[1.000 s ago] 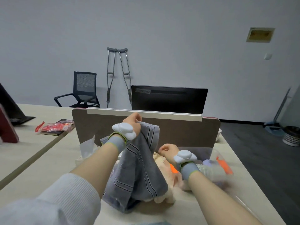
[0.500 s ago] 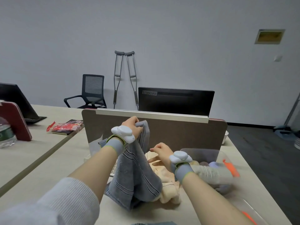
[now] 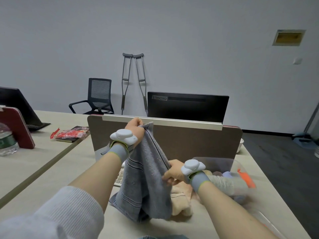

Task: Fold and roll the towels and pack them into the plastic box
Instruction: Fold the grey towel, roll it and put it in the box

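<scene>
The left hand (image 3: pixel 136 125) pinches the top corner of the gray towel (image 3: pixel 146 178) and holds it up high, while the right hand (image 3: pixel 173 175) pinches the same edge lower down, so this edge is stretched between them. The rest of the towel hangs down and its bottom lies on the desk (image 3: pixel 51 169), partly over a peach towel (image 3: pixel 181 199). The plastic box (image 3: pixel 241 178) stands just beside, on the right, with rolled towels inside. To fold well, I think the right hand should slide along the edge to the next corner, keeping it tight, before laying the towel flat.
</scene>
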Demonstrator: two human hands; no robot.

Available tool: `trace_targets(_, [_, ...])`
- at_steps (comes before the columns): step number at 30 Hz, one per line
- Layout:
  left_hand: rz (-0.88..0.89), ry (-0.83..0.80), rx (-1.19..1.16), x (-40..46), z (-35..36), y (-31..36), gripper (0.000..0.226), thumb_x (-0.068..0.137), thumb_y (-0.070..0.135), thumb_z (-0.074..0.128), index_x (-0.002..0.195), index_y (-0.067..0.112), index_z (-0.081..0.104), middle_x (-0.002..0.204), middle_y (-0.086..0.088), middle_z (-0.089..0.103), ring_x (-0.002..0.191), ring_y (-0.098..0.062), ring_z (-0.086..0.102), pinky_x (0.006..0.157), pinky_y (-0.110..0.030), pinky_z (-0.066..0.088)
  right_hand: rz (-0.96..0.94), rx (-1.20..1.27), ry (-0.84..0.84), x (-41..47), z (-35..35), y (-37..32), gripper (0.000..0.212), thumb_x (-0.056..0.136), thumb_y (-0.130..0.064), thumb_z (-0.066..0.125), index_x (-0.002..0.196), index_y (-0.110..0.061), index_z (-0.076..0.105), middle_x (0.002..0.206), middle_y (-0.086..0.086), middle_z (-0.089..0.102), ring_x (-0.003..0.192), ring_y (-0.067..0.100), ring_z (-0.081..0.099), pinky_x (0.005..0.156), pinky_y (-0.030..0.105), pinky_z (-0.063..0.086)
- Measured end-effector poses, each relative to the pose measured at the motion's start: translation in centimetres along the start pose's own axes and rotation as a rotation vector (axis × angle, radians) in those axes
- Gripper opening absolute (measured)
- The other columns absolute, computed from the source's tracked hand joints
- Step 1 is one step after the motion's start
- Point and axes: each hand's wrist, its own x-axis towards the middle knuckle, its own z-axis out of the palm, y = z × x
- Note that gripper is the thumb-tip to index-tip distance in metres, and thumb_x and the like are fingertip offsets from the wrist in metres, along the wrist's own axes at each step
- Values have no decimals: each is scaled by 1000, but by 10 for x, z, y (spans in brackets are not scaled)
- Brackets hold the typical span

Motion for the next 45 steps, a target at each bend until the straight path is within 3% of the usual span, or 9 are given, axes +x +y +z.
trace_targets(3, [-75,175,-50,5,-11,-5,33,87,-8,35,66,17,37,62,-1,35,60,-18,33,54,-25,27,121,-220,55,-4,-25,13,14,82,-3,53,88,-15,53,67,7,56,48,17,62,45,20,45])
trace_targets(6, [-129,281,-93,11,-26,-3,15,92,-1,39,92,12,48,74,-5,47,80,-22,44,74,-27,34,168,-582,213,-23,-62,11,20,83,-12,50,103,-18,54,102,7,59,94,25,60,55,17,37])
trace_targets(8, [-127,278,-76,15,-31,2,22,92,2,43,111,9,51,92,-9,52,88,-24,47,82,-27,36,165,-602,372,-35,-86,0,29,90,-12,46,118,-13,53,127,7,56,120,24,55,79,19,46])
trace_targets(10, [-102,270,-46,17,-34,12,30,91,5,47,120,6,52,99,-9,54,88,-24,48,82,-27,37,164,-477,517,-41,-107,-13,37,91,-7,45,127,-8,52,132,10,55,122,25,55,96,24,44])
trace_targets(20, [52,547,87,14,-69,111,28,88,16,44,111,11,61,114,-20,63,113,-36,53,102,-42,41,-130,-71,1020,-90,-200,-90,33,92,-3,37,122,-1,51,123,25,58,110,43,59,97,47,48])
trace_targets(23, [99,584,103,7,-82,139,28,90,12,43,113,6,59,115,-21,63,111,-38,55,95,-37,43,-234,19,1058,-116,-216,-118,36,92,-4,35,127,-3,46,122,22,58,110,41,61,92,44,52])
trace_targets(26, [151,637,59,-10,-99,170,28,91,8,42,114,3,57,117,-23,61,109,-39,55,89,-35,44,-394,187,1040,-149,-228,-144,31,92,-4,31,120,-7,45,115,16,56,98,38,64,65,39,61])
trace_targets(31, [216,774,-17,-46,-119,210,31,92,9,42,120,7,55,124,-16,60,116,-35,53,94,-30,42,-537,199,1154,-188,-244,-170,24,90,-12,34,109,-11,48,99,11,58,94,31,58,96,47,48])
trace_targets(45, [45,882,50,-173,-61,212,30,93,20,43,110,2,59,109,-17,62,108,-36,55,83,-31,41,-572,-57,959,-258,-234,-95,35,97,-6,34,130,-3,45,130,18,54,117,35,51,95,33,40])
